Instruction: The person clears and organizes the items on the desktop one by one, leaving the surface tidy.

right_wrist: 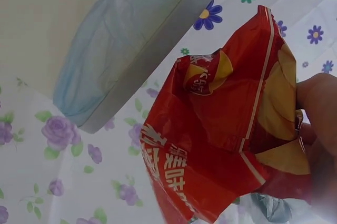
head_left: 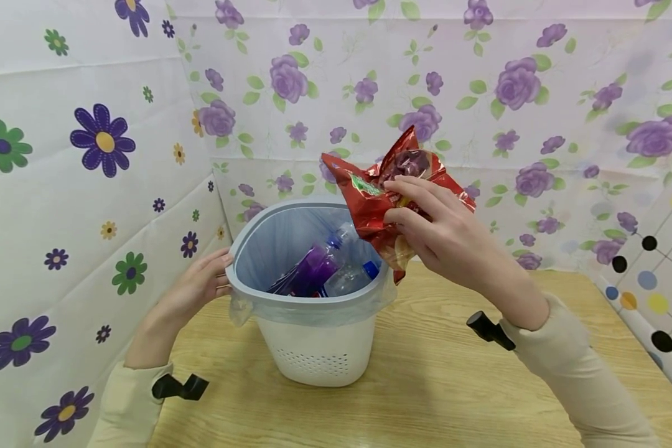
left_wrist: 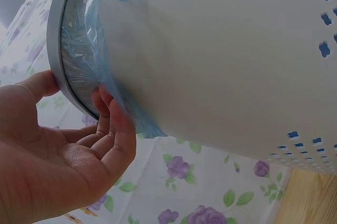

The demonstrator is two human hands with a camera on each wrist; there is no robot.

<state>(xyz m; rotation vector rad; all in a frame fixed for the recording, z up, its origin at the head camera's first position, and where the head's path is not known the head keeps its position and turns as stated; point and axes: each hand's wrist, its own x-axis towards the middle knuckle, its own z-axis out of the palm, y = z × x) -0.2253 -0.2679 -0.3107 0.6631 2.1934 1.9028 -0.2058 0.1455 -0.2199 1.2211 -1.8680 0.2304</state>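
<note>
A white trash bin (head_left: 313, 339) with a grey rim stands on the table, lined with a thin bluish bag (head_left: 308, 316) folded over its edge. My left hand (head_left: 201, 279) holds the rim on the left side; the left wrist view shows the thumb on the rim and curled fingers under it, by the liner. Above the bin's right edge, my right hand (head_left: 445, 233) pinches a crumpled red chip bag (head_left: 364, 208). Inside the bin lie a bottle with a purple label (head_left: 318, 266) and a clear bottle with a blue cap (head_left: 347, 281). Other contents are partly hidden.
The wooden table (head_left: 470, 379) extends in front and to the right of the bin. Flowered sheets (head_left: 336, 56) hang behind and at the left. A dotted panel (head_left: 649, 274) borders the right side. Black wrist mounts (head_left: 490, 330) sit on both sleeves.
</note>
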